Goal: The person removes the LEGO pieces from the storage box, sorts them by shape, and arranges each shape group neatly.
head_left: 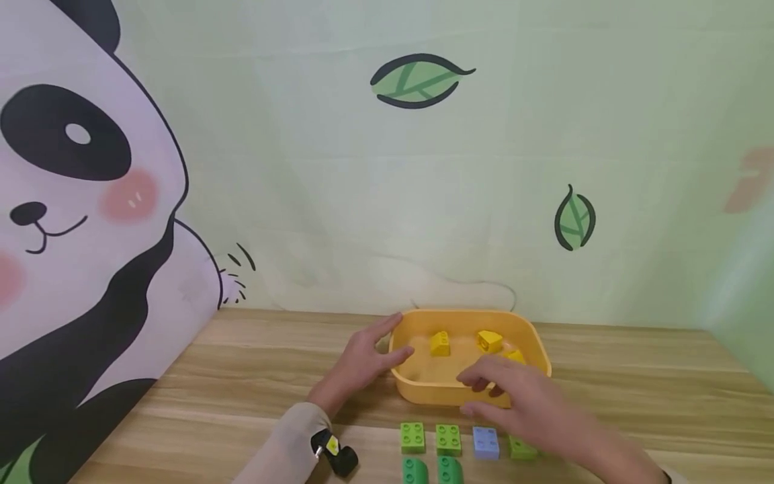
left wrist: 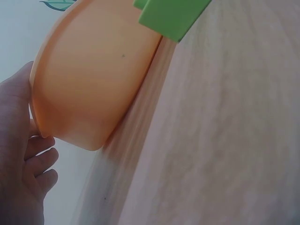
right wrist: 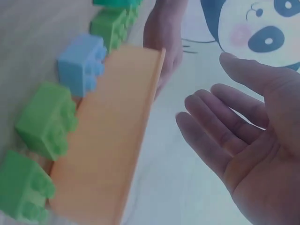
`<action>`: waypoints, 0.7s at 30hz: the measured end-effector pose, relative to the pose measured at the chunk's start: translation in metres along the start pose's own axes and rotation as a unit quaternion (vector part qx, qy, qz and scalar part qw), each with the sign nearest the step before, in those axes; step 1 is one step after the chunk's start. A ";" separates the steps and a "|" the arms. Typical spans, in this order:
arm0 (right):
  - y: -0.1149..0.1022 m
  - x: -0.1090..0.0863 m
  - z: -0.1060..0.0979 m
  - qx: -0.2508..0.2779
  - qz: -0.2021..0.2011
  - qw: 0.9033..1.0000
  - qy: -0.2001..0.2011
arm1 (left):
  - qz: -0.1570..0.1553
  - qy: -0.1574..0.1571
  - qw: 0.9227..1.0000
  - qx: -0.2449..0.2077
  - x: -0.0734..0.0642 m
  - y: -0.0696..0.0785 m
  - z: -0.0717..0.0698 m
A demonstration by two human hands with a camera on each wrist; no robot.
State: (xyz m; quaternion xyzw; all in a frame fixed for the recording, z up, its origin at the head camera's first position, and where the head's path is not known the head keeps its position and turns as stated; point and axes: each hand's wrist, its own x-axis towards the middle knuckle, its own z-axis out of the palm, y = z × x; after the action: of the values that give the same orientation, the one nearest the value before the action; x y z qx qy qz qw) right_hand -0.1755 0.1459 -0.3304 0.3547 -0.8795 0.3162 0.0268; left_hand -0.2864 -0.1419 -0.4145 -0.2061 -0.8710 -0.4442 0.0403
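A yellow plastic tub (head_left: 426, 393) stands at the back of the table, seen from outside in both wrist views. My left hand (head_left: 365, 359) holds its left rim, the thumb reaching over the edge. Inside lie a yellow brick (head_left: 440, 344) toward the left, another yellow brick (head_left: 489, 341) toward the back, and a third yellow brick (head_left: 514, 356) partly hidden at the right. My right hand (head_left: 523, 396) hovers over the tub's front right edge. Its fingers are loosely bent and, in the right wrist view, the palm (right wrist: 262, 173) holds nothing.
Before the tub, light green bricks (head_left: 412, 437) and a blue brick (head_left: 486, 442) stand in a row. My right hand partly covers another light green brick (head_left: 521, 448). Nearer are two dark green curved bricks (head_left: 414, 470). A printed panda cloth (head_left: 338, 202) hangs behind the table.
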 end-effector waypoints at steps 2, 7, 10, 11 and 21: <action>0.003 0.005 -0.003 -0.010 -0.010 1.000 0.018 | -0.001 -0.001 1.000 -0.003 0.000 -0.001 0.000; 0.016 0.019 -0.011 -0.023 -0.034 0.998 0.053 | -0.001 -0.004 1.000 -0.005 -0.001 -0.001 0.002; 0.023 0.029 -0.015 -0.024 -0.020 0.998 0.052 | -0.001 -0.004 1.000 -0.001 -0.001 0.000 0.003; 0.026 0.033 -0.016 -0.024 -0.014 0.998 0.048 | -0.002 -0.004 1.000 -0.001 -0.001 0.001 0.003; 0.039 0.071 -0.015 -0.059 0.060 0.996 0.002 | -0.012 -0.001 1.000 0.001 0.000 -0.001 0.001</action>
State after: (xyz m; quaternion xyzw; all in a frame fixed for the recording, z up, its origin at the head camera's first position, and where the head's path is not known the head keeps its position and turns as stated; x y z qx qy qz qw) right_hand -0.2564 0.1325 -0.3204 0.2983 -0.9163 0.2653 0.0308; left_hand -0.2866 -0.1411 -0.4157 -0.1958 -0.8738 -0.4438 0.0340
